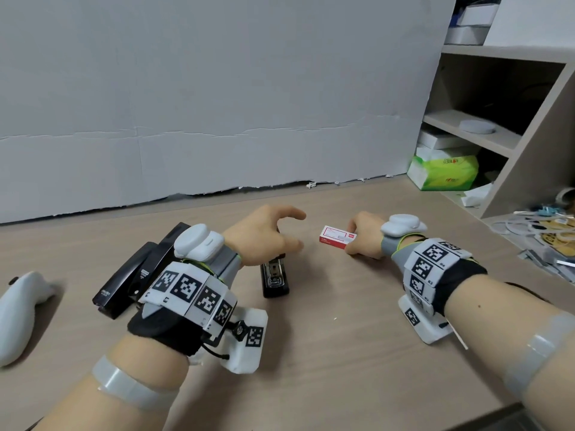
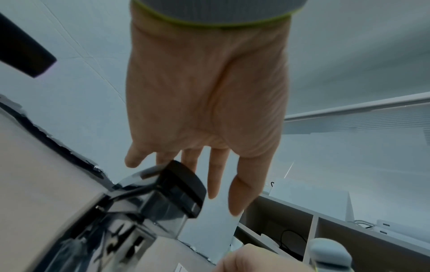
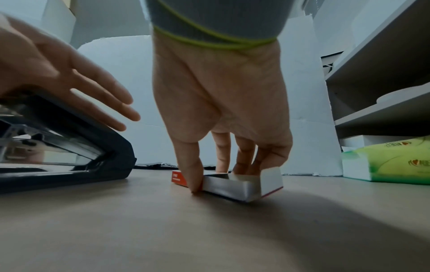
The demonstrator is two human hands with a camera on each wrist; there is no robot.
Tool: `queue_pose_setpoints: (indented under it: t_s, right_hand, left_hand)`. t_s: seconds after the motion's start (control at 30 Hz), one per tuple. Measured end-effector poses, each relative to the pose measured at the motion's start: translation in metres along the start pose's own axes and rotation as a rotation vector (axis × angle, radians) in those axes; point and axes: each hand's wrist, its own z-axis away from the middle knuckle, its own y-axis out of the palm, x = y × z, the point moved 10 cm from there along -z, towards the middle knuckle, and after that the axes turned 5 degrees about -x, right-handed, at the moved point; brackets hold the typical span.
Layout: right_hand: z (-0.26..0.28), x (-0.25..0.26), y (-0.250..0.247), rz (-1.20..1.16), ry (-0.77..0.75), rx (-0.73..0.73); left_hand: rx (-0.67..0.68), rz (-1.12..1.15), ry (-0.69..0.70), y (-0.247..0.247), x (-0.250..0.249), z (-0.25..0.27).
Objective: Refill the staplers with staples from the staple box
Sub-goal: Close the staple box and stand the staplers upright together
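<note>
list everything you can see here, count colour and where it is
staplers: at least 2, black; one on the desk below the left hand, its top raised; more at far left, partly behind the left wrist
staple box: 1, red and white; on the desk, tray slid partly out
controller: 1, white; left desk edge
tissue pack: 1, green; back right by the shelf
shelf: 1, beige; right side, holding a white disc and boxes
clutter: several bits; far right of the desk
desk: 1, light wood
board: 1, white; behind the desk
left hand: fingers spread over the stapler
right hand: pinches the staple box
</note>
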Motion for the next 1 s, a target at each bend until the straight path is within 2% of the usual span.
queue_pose_setpoints:
  t_s: [0.13, 0.23, 0.3, 0.53, 0.73, 0.9, 1.0]
  right_hand:
    - [0.024, 0.023, -0.032, -0.202, -0.113, -0.096]
    - [0.048, 0.047, -0.07, -0.392, -0.269, -0.208]
    - [0.061, 0.061, -0.088, -0.433, -0.352, -0.261]
    - [0.068, 0.085, -0.094, -0.424, -0.379, -0.321]
    - [0.064, 0.101, -0.091, -0.432, -0.384, -0.345]
    - [0.06, 0.1, -0.105, -0.547, -0.387, -0.382]
    - [0.052, 0.086, -0.104, -0.732, -0.271, -0.357]
  left_hand:
    - [-0.171, 0.107, 0.047, -0.021, -0.009, -0.001]
    - [-0.331, 0.265, 0.05, -0.039, -0.014, -0.003]
    - [-0.386, 0.327, 0.038, -0.045, -0.016, -0.007]
    - [-0.286, 0.732, -0.088, -0.029, -0.006, -0.012]
    - [-0.231, 0.783, -0.091, -0.032, 0.006, -0.013]
    - [-0.296, 0.825, -0.083, -0.054, 0.018, -0.018]
    - [-0.361, 0.872, -0.092, -0.065, 0.028, -0.019]
